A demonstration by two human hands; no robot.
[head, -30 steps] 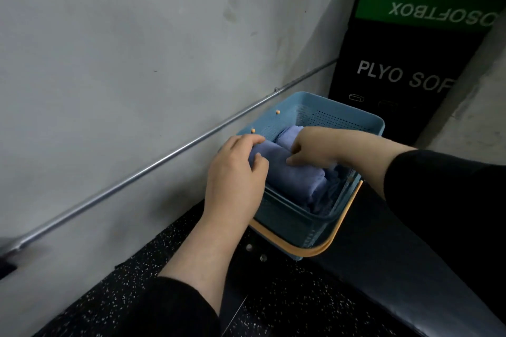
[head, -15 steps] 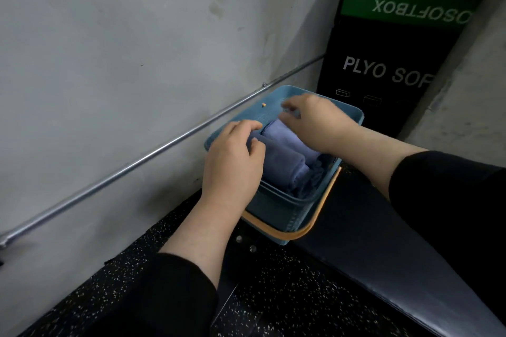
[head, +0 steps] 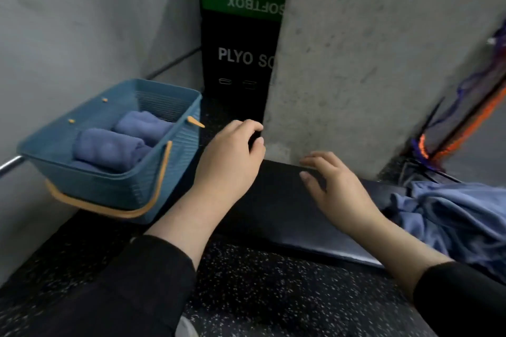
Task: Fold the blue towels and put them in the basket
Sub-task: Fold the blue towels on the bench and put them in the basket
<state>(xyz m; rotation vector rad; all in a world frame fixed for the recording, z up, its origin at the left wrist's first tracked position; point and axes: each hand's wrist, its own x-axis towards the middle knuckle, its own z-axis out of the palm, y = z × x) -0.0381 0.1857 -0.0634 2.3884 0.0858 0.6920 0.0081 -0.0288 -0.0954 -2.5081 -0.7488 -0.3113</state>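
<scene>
A blue plastic basket (head: 90, 183) with an orange handle stands at the left, against the wall. Two rolled blue towels (head: 109, 149) (head: 142, 124) lie inside it side by side. My left hand (head: 230, 161) hovers to the right of the basket with loosely curled fingers and holds nothing. My right hand (head: 334, 186) hangs over the dark padded bench (head: 276, 210), fingers relaxed and empty. A loose heap of unfolded blue towels (head: 451, 216) lies on the bench at the right edge.
A concrete pillar (head: 369, 63) rises just beyond the bench. Black and green plyo soft boxes (head: 241, 49) are stacked in the corner behind the basket. A metal rail (head: 11, 164) runs along the left wall. The floor (head: 260, 282) is speckled black rubber.
Both hands have left the basket and the towels inside it and moved right over the bench. The view has swung right, bringing the pillar and the unfolded towels into sight.
</scene>
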